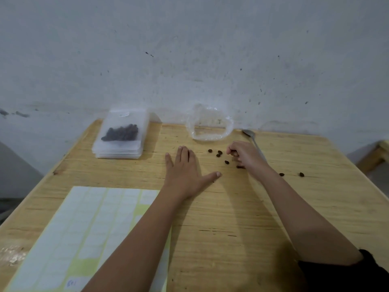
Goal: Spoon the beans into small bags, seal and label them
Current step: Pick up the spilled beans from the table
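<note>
Loose beans (219, 153) are being gathered: R hand (242, 154) curled, apparently pinched on one, others just L of it; L hand (185, 171) laid flat, fingers straight; next, to be dropped into open bag (210, 127) beyond.

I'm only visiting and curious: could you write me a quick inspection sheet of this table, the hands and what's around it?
Surface: wooden table, its far edge against the wall.
Job's things: filled bag of beans on top of a stack of small bags; open clear bag; spoon behind the right hand; label sheet at near left.
Clutter: loose beans scattered on the table.
Hands: left hand flat on the table, fingers straight; right hand curled among the beans, unclear whether it holds any.
Cables: nothing seen.
Surroundings: speckled grey wall; wooden furniture at far right.
</note>
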The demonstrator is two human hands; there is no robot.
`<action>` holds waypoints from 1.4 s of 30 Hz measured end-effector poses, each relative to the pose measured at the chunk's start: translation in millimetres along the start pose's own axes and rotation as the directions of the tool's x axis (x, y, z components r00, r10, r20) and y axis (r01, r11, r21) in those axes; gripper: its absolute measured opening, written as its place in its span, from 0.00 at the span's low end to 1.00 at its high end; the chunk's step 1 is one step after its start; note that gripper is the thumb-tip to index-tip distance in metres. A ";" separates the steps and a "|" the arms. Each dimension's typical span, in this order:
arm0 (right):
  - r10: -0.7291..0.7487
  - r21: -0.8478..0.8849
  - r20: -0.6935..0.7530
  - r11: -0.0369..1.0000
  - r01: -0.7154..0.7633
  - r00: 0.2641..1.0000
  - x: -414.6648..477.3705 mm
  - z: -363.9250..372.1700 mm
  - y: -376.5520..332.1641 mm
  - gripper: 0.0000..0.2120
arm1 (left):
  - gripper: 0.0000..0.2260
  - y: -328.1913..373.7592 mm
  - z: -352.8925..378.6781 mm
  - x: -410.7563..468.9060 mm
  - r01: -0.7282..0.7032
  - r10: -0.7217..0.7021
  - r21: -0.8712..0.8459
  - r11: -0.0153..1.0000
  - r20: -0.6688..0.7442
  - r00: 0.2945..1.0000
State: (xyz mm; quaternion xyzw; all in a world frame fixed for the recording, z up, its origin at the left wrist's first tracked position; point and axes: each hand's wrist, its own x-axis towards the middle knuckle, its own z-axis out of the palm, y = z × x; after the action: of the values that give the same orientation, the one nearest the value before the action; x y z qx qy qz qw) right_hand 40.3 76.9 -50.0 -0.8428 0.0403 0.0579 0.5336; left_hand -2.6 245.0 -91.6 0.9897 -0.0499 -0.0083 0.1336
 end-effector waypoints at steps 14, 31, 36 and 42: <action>-0.269 -0.425 -0.038 0.876 0.228 0.962 15.9 11.6 12.4 0.10 | 0.47 -1.5 -0.2 0.7 -0.054 0.054 0.002 0.999 0.047 0.997; -0.225 -0.399 -0.038 0.897 0.192 0.974 19.4 23.9 1.5 0.05 | 0.47 -1.1 1.8 1.3 -0.059 0.060 -0.059 0.997 0.009 0.998; -0.082 -0.106 -0.089 0.992 0.072 0.993 10.6 14.4 -1.1 0.06 | 0.46 -0.5 -0.4 -0.3 -0.064 0.065 -0.052 0.997 0.007 0.998; 0.008 -0.077 -0.051 0.997 -0.012 0.999 4.1 10.0 -2.5 0.14 | 0.47 -1.0 0.6 0.6 -0.061 0.062 -0.059 0.996 0.007 0.998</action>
State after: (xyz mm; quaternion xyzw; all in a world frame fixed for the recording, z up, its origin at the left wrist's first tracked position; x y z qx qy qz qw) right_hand 44.1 87.0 -52.6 -0.8638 0.0556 0.0408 0.4992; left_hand -1.9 245.7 -92.5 0.9834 -0.0807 -0.0099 0.1625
